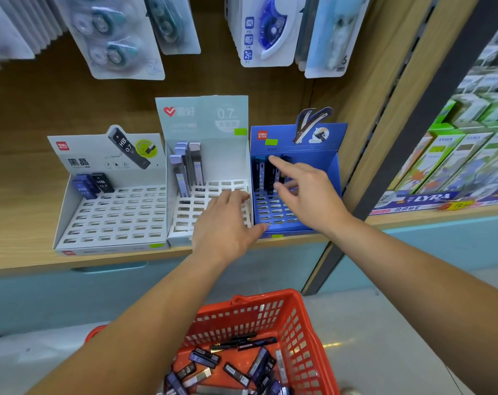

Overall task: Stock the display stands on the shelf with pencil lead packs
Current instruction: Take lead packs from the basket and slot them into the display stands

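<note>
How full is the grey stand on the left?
Nearly empty: the grey stand holds only a few packs at its back left; other slots are bare.

"deli" and "HB 0.7" on grey stand [99, 155], "0.7" on white stand [202, 118], "LYRA" on boxes [447, 155]

The right hand [304, 192] covers the middle of the blue display stand [331, 172], so part of its slots and of the dark lead packs [260, 175] is hidden. Whether the thumb and index finger pinch a pack cannot be told. The left hand [225, 220] hides the lower right corner of the white middle stand [185, 218]. The red basket [296, 337] is cut off by the bottom edge, and the left forearm [145, 323] hides its left side. At the top of the frame the hanging correction tape cards [116, 38] are blurred and cut by the edge. The small print on the stands' back panels is unreadable.
</note>
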A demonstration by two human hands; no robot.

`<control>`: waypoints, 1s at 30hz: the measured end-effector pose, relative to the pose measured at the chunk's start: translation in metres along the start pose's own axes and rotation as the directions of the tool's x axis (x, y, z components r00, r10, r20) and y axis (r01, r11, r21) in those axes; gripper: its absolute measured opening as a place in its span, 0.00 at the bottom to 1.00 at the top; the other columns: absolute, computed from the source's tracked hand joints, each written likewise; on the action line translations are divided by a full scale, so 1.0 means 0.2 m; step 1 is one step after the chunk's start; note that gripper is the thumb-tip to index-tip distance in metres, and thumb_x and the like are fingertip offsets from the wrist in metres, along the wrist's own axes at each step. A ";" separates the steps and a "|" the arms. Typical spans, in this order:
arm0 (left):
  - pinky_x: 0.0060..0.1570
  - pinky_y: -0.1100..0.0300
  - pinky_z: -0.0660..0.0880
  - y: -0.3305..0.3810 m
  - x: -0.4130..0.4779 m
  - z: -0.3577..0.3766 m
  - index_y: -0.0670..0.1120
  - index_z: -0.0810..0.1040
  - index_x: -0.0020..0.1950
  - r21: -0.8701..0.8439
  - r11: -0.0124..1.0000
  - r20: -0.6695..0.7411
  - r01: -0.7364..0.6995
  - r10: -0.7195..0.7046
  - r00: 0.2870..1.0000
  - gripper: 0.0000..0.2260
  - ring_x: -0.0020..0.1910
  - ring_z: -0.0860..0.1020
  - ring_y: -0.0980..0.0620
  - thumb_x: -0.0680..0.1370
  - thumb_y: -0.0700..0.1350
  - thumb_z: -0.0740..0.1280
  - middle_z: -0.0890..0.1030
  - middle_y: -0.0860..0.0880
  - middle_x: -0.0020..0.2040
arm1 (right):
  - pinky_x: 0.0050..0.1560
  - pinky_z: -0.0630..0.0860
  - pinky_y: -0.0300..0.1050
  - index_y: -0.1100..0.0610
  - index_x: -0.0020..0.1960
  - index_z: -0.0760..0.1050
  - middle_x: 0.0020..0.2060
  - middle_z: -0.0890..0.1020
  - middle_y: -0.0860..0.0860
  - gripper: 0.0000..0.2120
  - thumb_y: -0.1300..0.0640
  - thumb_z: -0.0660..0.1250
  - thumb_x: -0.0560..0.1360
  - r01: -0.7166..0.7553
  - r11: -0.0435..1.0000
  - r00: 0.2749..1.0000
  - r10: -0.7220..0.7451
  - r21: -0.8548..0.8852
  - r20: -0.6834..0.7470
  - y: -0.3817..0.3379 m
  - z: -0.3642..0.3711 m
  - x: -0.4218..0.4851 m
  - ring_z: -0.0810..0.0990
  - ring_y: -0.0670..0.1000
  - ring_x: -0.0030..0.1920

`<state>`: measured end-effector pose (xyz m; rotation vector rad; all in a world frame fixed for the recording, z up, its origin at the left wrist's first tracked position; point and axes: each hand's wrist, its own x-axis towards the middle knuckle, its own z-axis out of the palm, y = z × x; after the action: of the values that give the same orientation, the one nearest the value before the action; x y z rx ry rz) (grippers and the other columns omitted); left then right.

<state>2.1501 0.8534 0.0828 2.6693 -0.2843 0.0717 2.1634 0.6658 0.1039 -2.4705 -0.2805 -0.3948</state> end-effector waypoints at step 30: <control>0.65 0.48 0.73 -1.05 -1.32 0.84 0.52 0.70 0.73 0.077 0.901 0.596 0.428 -0.385 0.704 0.32 0.67 0.72 0.46 0.72 0.58 0.76 0.74 0.49 0.70 | 0.73 0.64 0.51 0.50 0.80 0.57 0.78 0.61 0.50 0.44 0.36 0.72 0.73 -0.258 0.936 0.443 0.337 -0.242 0.831 0.04 1.24 -1.47 0.61 0.55 0.77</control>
<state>1.9374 1.0133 -0.1845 2.5420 0.1279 -0.9279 1.9439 0.7782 -0.1925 -2.5131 -0.2052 1.0858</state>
